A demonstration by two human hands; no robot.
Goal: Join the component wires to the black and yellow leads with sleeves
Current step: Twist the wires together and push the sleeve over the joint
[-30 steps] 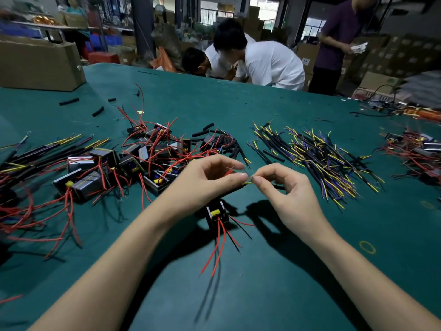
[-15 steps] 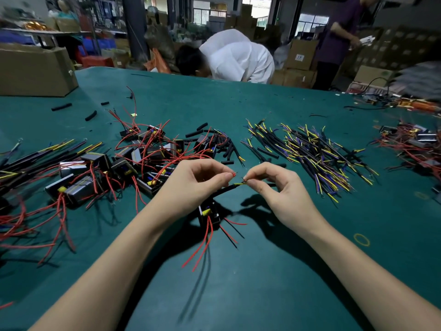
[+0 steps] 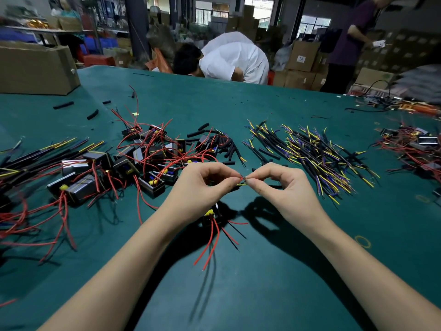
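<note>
Where cartons crowd the room, wire heaps strew green table.

Cardboard box at far left on green table; person in white shirt bent over beyond far edge; stacked cartons behind.

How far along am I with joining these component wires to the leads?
Done: at far left, a group of components with leads attached. In hand: the left hand and right hand pinch wire ends together above one component; whether a sleeve is on, I cannot tell. Left: the component pile, loose leads and sleeves.
</note>
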